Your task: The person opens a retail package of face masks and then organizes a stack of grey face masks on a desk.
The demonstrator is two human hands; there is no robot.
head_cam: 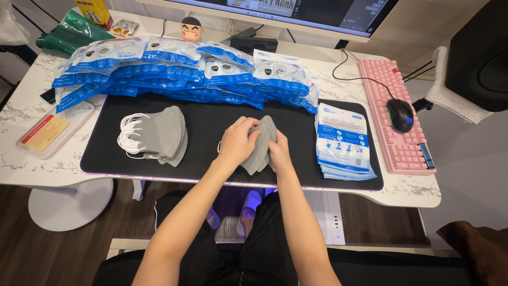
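A white marbled bench [32, 106] carries everything, and a large black mat [211, 127] covers its middle. Along the mat's far edge lies a long heap of blue-and-white mask packets [174, 69], overlapping from the left side to past the centre. On the right part of the mat sits a neat stack of flat blue-and-white pouches [343, 143]. To the right of the mat, on bare bench, a pink keyboard [402, 148] lies with a black mouse [400, 114] resting on top of it. On the left part of the mat rests a pile of grey face masks [164, 135] with white ear loops bunched at its left.

At the mat's centre, both hands meet around a small stack of folded grey masks [262, 145], held just above or on the mat; which of the two is hard to tell. The left hand [238, 142] wraps the stack from the left, fingers curled over its top edge. The right hand [279, 152] presses against the stack from the right, its fingers mostly hidden behind the masks.
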